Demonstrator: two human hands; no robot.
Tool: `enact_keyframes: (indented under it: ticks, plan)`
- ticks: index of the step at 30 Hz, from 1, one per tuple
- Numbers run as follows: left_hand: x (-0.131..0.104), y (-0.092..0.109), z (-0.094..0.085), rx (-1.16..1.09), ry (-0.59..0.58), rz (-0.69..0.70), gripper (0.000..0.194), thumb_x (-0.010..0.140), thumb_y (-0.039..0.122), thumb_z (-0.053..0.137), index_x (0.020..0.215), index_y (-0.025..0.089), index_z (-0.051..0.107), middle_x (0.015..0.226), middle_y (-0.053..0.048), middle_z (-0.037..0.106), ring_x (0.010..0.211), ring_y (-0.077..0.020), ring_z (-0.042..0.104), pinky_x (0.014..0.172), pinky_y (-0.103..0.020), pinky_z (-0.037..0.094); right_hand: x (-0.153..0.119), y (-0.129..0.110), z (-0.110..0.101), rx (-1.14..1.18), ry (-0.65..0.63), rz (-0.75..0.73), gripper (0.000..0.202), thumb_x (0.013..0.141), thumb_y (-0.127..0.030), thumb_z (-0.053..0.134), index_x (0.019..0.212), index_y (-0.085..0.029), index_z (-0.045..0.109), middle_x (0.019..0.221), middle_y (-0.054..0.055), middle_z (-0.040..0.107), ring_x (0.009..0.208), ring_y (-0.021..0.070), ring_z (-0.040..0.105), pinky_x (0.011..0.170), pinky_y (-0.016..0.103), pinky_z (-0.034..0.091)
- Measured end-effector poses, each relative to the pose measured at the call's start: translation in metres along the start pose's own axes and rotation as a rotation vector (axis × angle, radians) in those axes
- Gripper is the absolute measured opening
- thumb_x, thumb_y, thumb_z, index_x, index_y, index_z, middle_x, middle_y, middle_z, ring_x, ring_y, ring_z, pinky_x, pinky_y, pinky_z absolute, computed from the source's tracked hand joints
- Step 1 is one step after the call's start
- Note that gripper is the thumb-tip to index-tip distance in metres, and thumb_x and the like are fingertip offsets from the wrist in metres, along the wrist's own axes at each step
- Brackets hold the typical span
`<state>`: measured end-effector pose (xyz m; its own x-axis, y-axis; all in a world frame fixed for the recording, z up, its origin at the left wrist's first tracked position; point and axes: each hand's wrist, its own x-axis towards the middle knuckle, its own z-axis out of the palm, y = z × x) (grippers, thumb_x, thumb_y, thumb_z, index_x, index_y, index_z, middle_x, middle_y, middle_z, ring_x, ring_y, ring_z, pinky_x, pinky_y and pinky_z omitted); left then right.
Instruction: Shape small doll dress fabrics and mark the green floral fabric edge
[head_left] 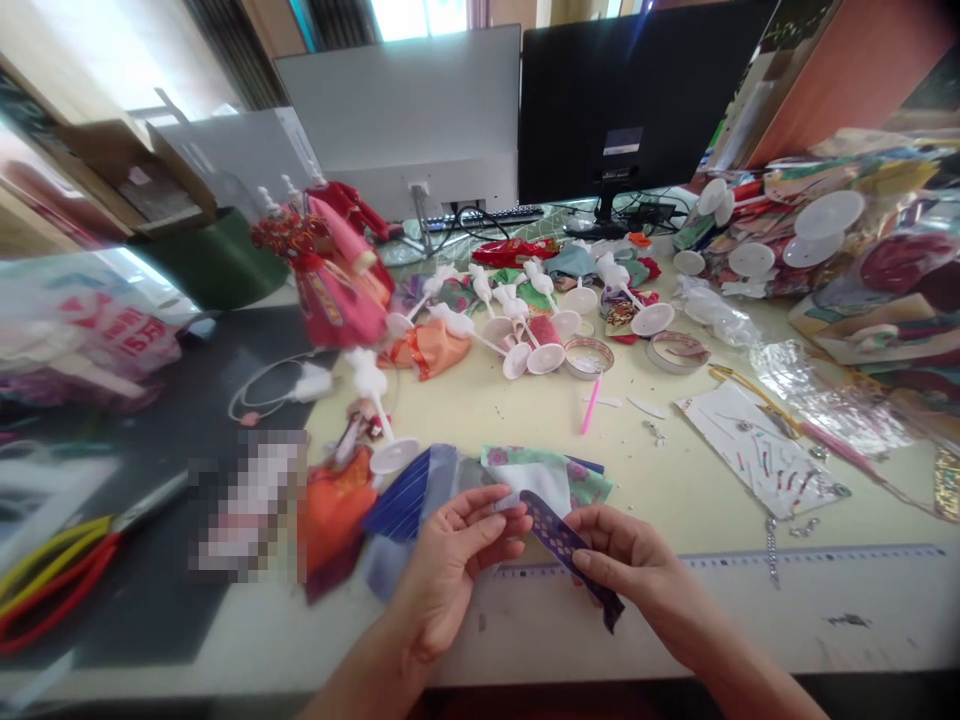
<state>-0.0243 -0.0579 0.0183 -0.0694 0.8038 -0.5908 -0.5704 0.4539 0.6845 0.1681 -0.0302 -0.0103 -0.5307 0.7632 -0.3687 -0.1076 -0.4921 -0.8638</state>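
Observation:
A dark purple patterned fabric strip [556, 535] stretches between my hands over the front of the table. My left hand [466, 545] pinches its upper left end, where a small whitish piece shows at the fingertips. My right hand [626, 555] holds the strip near its lower end, thumb on top, and the dark tip hangs below the fingers. Just behind my hands lie a floral green and white cloth [540, 475] and a blue striped cloth [409, 500]. A long ruler [750, 562] lies flat to the right, passing behind my right hand.
White doll stands [381, 410] and small garments cover the table's middle. Tape rings [589, 357], a pink pen [592, 404] and a card of beaded trinkets [757, 450] lie farther right. Large scissors [67, 575] rest at left, with monitors [615, 110] behind.

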Motion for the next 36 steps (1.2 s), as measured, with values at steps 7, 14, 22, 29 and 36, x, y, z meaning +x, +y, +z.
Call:
enact_keyframes:
  ticks: [7, 14, 22, 29, 36]
  plan:
    - [0.001, -0.002, -0.005, 0.025, 0.044, 0.083, 0.027, 0.067, 0.025, 0.078, 0.083, 0.012, 0.060, 0.073, -0.006, 0.069, 0.065, -0.0147, 0.066, 0.058, -0.022, 0.053, -0.002, -0.001, 0.001, -0.031, -0.002, 0.024, 0.029, 0.075, -0.037, 0.071, 0.093, -0.018, 0.061, 0.066, -0.002, 0.060, 0.058, 0.0087, 0.050, 0.051, 0.019, 0.037]
    - [0.000, -0.002, -0.016, -0.026, 0.120, 0.284, 0.017, 0.073, 0.026, 0.073, 0.079, 0.016, 0.062, 0.068, 0.004, 0.061, 0.063, -0.0060, 0.057, 0.063, -0.015, 0.047, -0.007, 0.001, 0.002, -0.284, -0.060, -0.040, 0.020, 0.081, -0.034, 0.061, 0.095, -0.020, 0.059, 0.073, 0.000, 0.061, 0.066, 0.0124, 0.053, 0.055, 0.023, 0.041]
    - [-0.022, 0.031, -0.045, -0.177, 0.222, 0.363, 0.022, 0.068, 0.027, 0.076, 0.076, 0.015, 0.060, 0.068, 0.001, 0.062, 0.062, -0.0124, 0.058, 0.064, -0.030, 0.055, -0.014, -0.015, 0.008, -1.024, -0.086, -0.261, 0.016, 0.090, -0.029, 0.048, 0.099, -0.025, 0.060, 0.082, 0.002, 0.065, 0.074, 0.0168, 0.060, 0.068, 0.030, 0.046]
    - [-0.039, 0.048, -0.067, -0.080, 0.354, 0.393, 0.031, 0.058, 0.027, 0.082, 0.079, 0.019, 0.060, 0.059, 0.005, 0.057, 0.051, -0.0084, 0.052, 0.042, -0.015, 0.043, 0.045, -0.040, 0.030, -1.488, 0.036, -0.678, 0.015, 0.081, -0.020, 0.055, 0.094, -0.017, 0.061, 0.097, 0.013, 0.063, 0.094, 0.0278, 0.055, 0.082, 0.043, 0.043]
    - [-0.036, 0.039, -0.086, 0.348, 0.383, 0.451, 0.026, 0.068, 0.037, 0.075, 0.084, 0.021, 0.063, 0.061, 0.004, 0.057, 0.048, -0.0071, 0.048, 0.041, -0.013, 0.036, 0.048, -0.077, 0.011, -1.140, 0.153, -0.518, 0.010, 0.084, -0.023, 0.048, 0.083, -0.021, 0.057, 0.084, 0.004, 0.063, 0.076, 0.0180, 0.056, 0.060, 0.028, 0.042]
